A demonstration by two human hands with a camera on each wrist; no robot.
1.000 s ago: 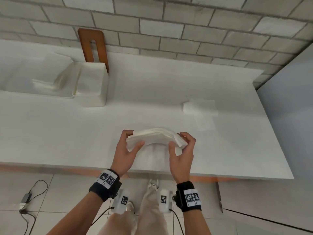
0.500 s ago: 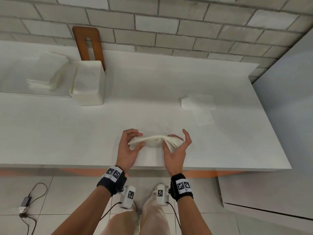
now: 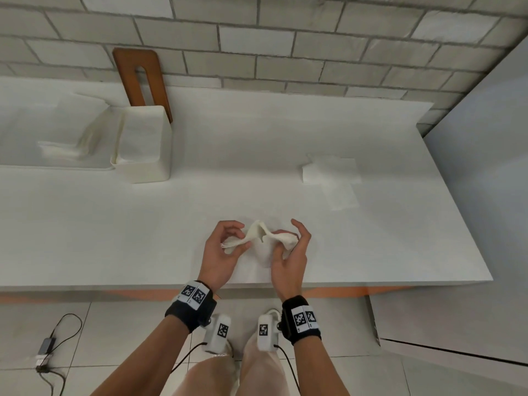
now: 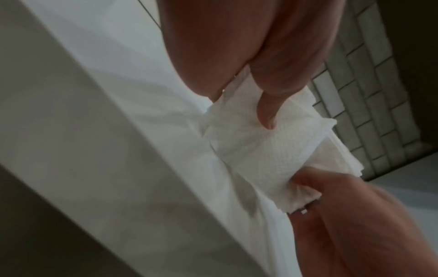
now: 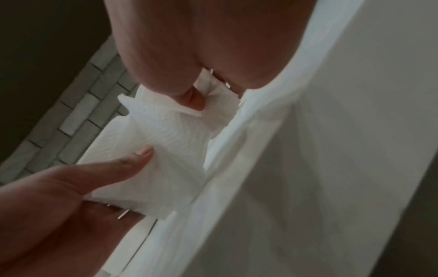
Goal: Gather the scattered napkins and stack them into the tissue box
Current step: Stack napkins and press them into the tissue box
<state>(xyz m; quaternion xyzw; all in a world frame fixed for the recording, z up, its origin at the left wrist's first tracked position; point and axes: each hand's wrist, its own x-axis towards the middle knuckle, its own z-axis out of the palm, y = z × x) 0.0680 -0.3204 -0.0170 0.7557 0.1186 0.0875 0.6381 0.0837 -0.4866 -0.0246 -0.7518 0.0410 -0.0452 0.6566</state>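
Sagging between left hand and right hand, both pinching its ends near the counter's front edge, the napkin stack is light, limp; support underneath.

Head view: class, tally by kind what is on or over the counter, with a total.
Hands: 2, left hand, right hand
Tissue box: 1
Wooden board: 1
Napkin heaps outside the box: 3, held heap, right heap, left heap
Total: 7
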